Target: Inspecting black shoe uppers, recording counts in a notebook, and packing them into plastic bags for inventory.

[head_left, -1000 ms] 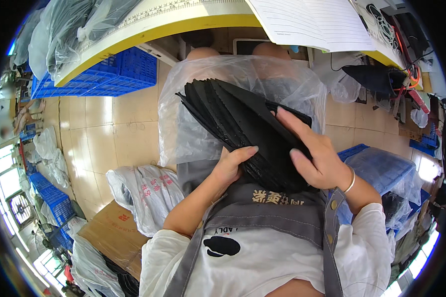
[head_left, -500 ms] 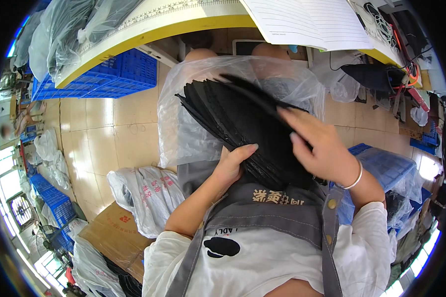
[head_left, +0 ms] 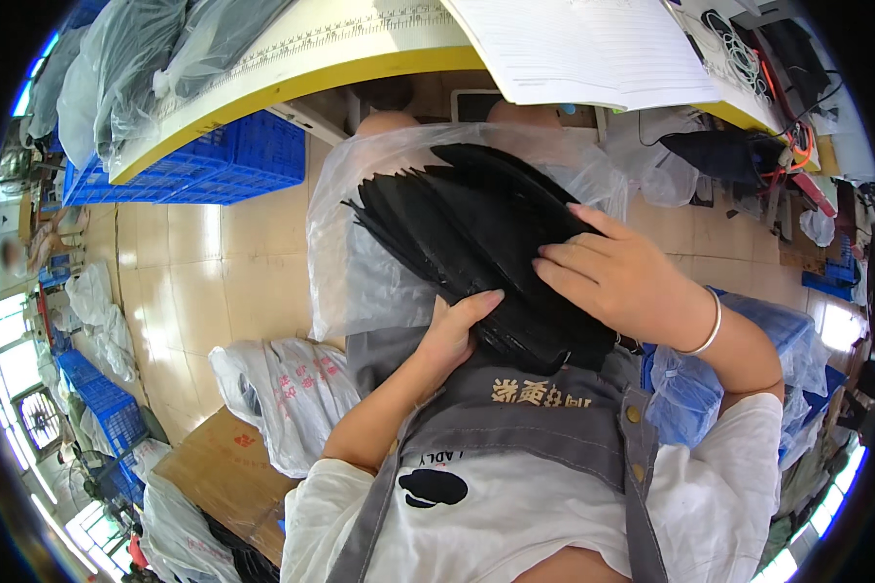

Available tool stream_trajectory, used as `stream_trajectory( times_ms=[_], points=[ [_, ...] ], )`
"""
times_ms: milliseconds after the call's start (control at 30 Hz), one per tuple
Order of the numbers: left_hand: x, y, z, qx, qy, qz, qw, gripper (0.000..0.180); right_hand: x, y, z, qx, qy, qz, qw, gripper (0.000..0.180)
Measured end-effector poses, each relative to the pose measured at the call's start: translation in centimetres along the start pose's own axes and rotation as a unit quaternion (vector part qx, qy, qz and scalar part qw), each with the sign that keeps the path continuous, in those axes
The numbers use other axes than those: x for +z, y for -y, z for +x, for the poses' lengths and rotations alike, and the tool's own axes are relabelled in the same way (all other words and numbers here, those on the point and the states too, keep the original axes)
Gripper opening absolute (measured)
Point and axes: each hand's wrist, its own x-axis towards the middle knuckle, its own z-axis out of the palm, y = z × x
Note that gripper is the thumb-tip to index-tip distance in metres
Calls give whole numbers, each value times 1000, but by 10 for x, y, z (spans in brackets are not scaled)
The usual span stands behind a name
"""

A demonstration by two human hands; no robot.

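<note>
Since the last frame, the right hand (head_left: pixel 637 287) has shifted onto the face of the black sheets (head_left: pixel 481 233), and the top one has settled, fanned toward the upper right. They lie mid-frame over the lap. The left hand (head_left: pixel 447 335) holds their lower edge, thumb on top; the right fingers are slightly spread and bent against them, but I cannot tell whether they grip. Beneath is a clear bag (head_left: pixel 338 287). A notebook (head_left: pixel 583 63) lies on the table (head_left: pixel 360 60) at top, a blue crate (head_left: pixel 248 160) upper left, and a carton (head_left: pixel 219 462) lower left.
</note>
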Motion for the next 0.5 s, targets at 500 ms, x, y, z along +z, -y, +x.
stream_trajectory(
  times_ms=[500],
  points=[
    [-7,0,-8,-5,24,26,999,62,-7,17,12,171,28,82,981,40]
  ],
)
